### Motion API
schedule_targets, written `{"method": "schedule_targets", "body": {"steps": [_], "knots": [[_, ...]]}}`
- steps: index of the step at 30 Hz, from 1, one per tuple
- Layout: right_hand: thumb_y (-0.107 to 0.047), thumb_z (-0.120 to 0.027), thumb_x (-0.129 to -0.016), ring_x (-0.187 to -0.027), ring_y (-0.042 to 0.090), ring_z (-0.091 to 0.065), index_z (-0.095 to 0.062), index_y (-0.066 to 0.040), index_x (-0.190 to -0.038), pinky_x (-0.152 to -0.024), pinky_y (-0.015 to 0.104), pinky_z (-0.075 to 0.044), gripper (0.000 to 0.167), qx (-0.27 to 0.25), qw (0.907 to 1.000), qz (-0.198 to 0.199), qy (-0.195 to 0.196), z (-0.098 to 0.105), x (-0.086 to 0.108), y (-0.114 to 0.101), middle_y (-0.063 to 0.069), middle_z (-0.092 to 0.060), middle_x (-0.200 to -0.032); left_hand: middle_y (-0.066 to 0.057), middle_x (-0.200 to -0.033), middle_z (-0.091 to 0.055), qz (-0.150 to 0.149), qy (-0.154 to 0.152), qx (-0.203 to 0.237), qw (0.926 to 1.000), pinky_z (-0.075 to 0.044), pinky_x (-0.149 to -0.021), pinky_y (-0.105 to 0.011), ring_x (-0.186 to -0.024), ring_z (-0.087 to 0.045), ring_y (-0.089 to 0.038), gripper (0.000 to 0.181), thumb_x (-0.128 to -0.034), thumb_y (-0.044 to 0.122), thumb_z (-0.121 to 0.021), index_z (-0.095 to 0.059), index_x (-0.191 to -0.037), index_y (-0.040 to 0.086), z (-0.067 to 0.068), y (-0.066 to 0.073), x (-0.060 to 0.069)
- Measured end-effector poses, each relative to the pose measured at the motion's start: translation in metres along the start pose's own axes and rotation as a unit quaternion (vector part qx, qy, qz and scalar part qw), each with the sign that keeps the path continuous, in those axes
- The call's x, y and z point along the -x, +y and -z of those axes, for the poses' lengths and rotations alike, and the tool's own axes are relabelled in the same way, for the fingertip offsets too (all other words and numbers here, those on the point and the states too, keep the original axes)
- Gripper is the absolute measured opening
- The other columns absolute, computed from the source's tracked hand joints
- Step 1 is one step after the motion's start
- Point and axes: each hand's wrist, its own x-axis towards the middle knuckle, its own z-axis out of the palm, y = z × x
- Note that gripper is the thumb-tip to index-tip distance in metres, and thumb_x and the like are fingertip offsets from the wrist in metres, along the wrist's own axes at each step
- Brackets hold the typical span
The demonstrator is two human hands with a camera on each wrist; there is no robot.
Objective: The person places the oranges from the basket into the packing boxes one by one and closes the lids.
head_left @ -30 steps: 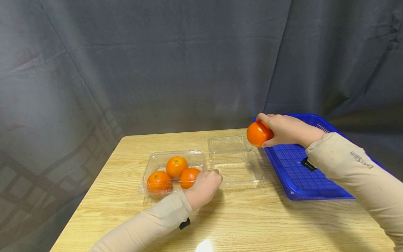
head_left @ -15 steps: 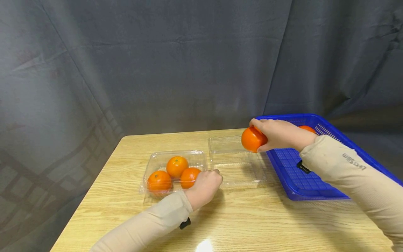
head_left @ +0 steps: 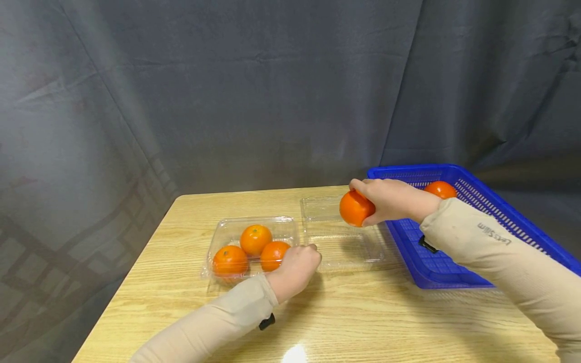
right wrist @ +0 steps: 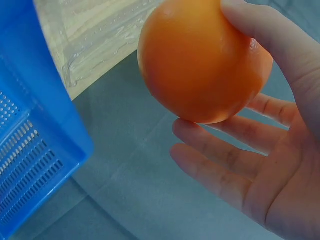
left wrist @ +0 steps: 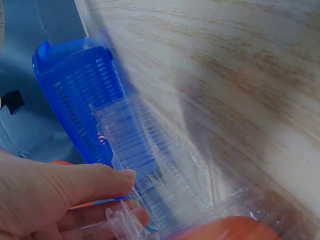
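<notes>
My right hand [head_left: 386,199] grips an orange [head_left: 357,208] above the right-hand clear plastic section [head_left: 340,247]. Thumb and fingertips are round the fruit in the right wrist view, where the orange [right wrist: 200,65] hides part of the fingers. My left hand [head_left: 295,269] is at the near right corner of a clear plastic container [head_left: 283,222] holding three oranges [head_left: 255,240]. In the left wrist view, the thumb and fingers of the left hand [left wrist: 75,195] pinch the container's thin plastic edge [left wrist: 122,220].
A blue plastic basket [head_left: 454,280] with slotted walls stands at the right of the wooden table [head_left: 181,222]. Another orange [head_left: 440,189] lies in its far part, partly behind my right arm. Behind the table hangs a dark grey curtain [head_left: 272,101].
My right hand has carried its orange left and slightly down, from the basket's edge to over the clear plastic. The orange in the basket has come into view. My left hand stays put.
</notes>
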Motion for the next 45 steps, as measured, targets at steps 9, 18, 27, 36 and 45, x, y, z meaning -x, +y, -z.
{"method": "schedule_targets", "body": {"steps": [9,18,27,36,45], "knots": [[-0.025,-0.084,-0.062,-0.067,0.019,-0.058,-0.05,-0.009,-0.104,-0.06,0.034,-0.051,0.057,-0.004,0.9998,0.021,0.002,-0.011,-0.006,-0.01,0.006,-0.062,-0.093,0.007,-0.071,-0.063,-0.002,0.001,0.004,1.0,-0.049,-0.052,-0.016,-0.06,-0.062,-0.004,0.015,-0.0698,0.007,-0.075,-0.071,-0.076,0.019,0.001,-0.001,0.0],[-0.024,-0.084,-0.062,-0.069,0.018,-0.058,-0.05,-0.008,-0.102,-0.066,0.034,-0.052,0.056,-0.002,0.9991,0.039,-0.018,-0.019,-0.012,-0.018,0.007,-0.063,-0.088,0.007,-0.071,-0.063,0.001,-0.007,0.007,0.9999,-0.049,-0.052,-0.017,-0.061,-0.062,-0.004,0.015,-0.0709,0.005,-0.073,-0.071,-0.076,0.019,0.002,-0.001,0.0],[-0.025,-0.085,-0.061,-0.069,0.016,-0.059,-0.05,-0.007,-0.104,-0.068,0.033,-0.052,0.058,0.009,0.998,0.058,-0.021,-0.027,-0.016,-0.023,0.006,-0.063,-0.087,0.007,-0.07,-0.063,0.001,0.006,0.004,1.0,-0.049,-0.052,-0.017,-0.06,-0.062,-0.004,0.016,-0.0699,0.004,-0.073,-0.071,-0.075,0.019,-0.001,-0.001,-0.002],[-0.026,-0.086,-0.061,-0.073,0.021,-0.061,-0.049,-0.009,-0.103,-0.068,0.035,-0.053,0.059,0.006,0.9974,0.055,-0.047,-0.036,-0.021,-0.027,0.008,-0.063,-0.092,0.007,-0.071,-0.063,-0.001,0.004,-0.005,1.0,-0.049,-0.052,-0.016,-0.06,-0.061,-0.003,0.013,-0.0713,0.007,-0.074,-0.07,-0.076,0.019,-0.001,-0.001,-0.001],[-0.029,-0.085,-0.061,-0.074,0.021,-0.061,-0.049,-0.009,-0.108,-0.069,0.038,-0.052,0.062,0.017,0.9964,0.052,-0.064,-0.04,-0.024,-0.035,0.007,-0.064,-0.092,0.007,-0.07,-0.062,0.002,0.004,-0.012,0.9999,-0.048,-0.05,-0.015,-0.058,-0.06,-0.003,0.012,-0.0713,0.009,-0.075,-0.07,-0.076,0.018,0.0,-0.001,0.0]]}}
